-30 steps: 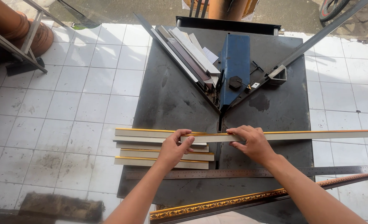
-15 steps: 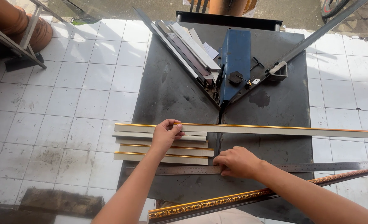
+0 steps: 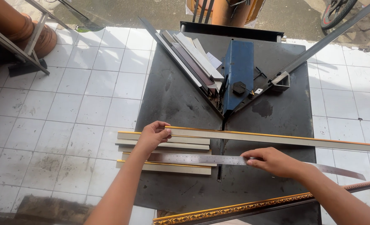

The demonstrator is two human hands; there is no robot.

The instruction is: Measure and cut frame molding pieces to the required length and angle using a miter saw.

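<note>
Left hand (image 3: 153, 135) pinching the near end of a long gold-edged frame moulding (image 3: 276, 138); right hand (image 3: 272, 161) pressing a steel ruler (image 3: 201, 158) flat just below. Probably light, stiff, whippy lengthwise. Cut moulding pieces (image 3: 164, 143) stacked beneath, on dark metal table (image 3: 172, 100).

Bright, even daylight, soft shadows, sharp focus throughout, slight wide-angle bending at edges.
</note>
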